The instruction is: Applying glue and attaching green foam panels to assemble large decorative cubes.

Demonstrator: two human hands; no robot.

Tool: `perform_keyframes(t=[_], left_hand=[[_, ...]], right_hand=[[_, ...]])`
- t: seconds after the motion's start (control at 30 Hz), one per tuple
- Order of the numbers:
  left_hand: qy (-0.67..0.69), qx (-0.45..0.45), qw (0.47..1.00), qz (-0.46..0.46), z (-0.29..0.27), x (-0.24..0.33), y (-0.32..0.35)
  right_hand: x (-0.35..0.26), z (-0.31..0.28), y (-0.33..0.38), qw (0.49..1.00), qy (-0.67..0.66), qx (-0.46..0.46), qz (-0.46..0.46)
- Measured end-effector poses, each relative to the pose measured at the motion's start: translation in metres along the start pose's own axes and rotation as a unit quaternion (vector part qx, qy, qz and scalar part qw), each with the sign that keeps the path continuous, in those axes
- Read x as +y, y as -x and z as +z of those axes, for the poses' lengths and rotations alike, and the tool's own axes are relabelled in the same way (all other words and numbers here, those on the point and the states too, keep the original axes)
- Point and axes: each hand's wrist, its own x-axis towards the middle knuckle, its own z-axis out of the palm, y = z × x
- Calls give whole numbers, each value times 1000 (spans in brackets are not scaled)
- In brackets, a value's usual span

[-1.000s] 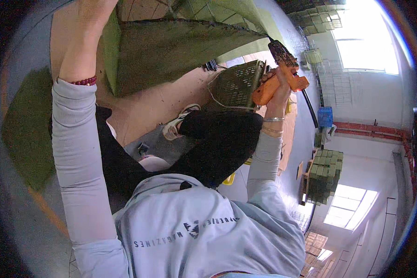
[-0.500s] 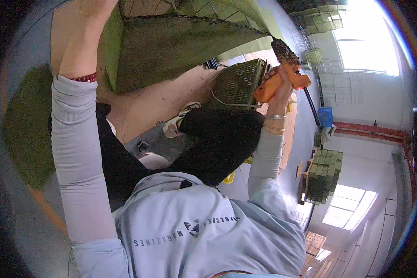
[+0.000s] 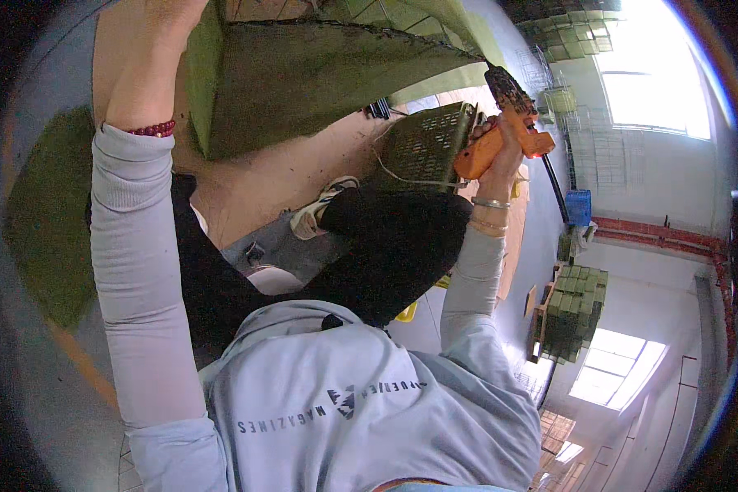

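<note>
An orange power tool (image 3: 500, 135) is gripped by the right hand (image 3: 494, 152), its long axis tilted toward a green mesh panel (image 3: 425, 148); the left hand's state cannot be told.

A brown wooden board (image 3: 262, 176) carries the work. On it lie a large olive-green padded panel (image 3: 320, 74), a green wire mesh basket (image 3: 426, 148) with a loose pale cord, and the person's white-soled shoe (image 3: 324, 205).

One orange power tool (image 3: 500, 135), one green mesh crate (image 3: 425, 148), one blue crate (image 3: 579, 207), one stack of green blocks (image 3: 574, 310) and one white sneaker (image 3: 321, 205) appear; two bangles (image 3: 490, 211) circle one wrist, one red bead bracelet (image 3: 149, 129) the other.
</note>
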Motion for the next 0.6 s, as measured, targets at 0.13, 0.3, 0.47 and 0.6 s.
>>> perform_keyframes(t=[0.13, 0.3, 0.47, 0.6], left_hand=[[41, 12, 998, -38, -2, -1, 1], [0, 5, 1000, -20, -7, 9, 2], [-10, -12, 1000, -18, 2, -2, -1], [-1, 10, 998, -59, -10, 10, -2]], right_hand=[[-9, 15, 18, 1000, 9, -14, -13], [-3, 17, 17, 1000, -6, -9, 1], [-10, 16, 27, 999, 8, -38, -6], [-7, 24, 24, 998, -1, -57, 4]])
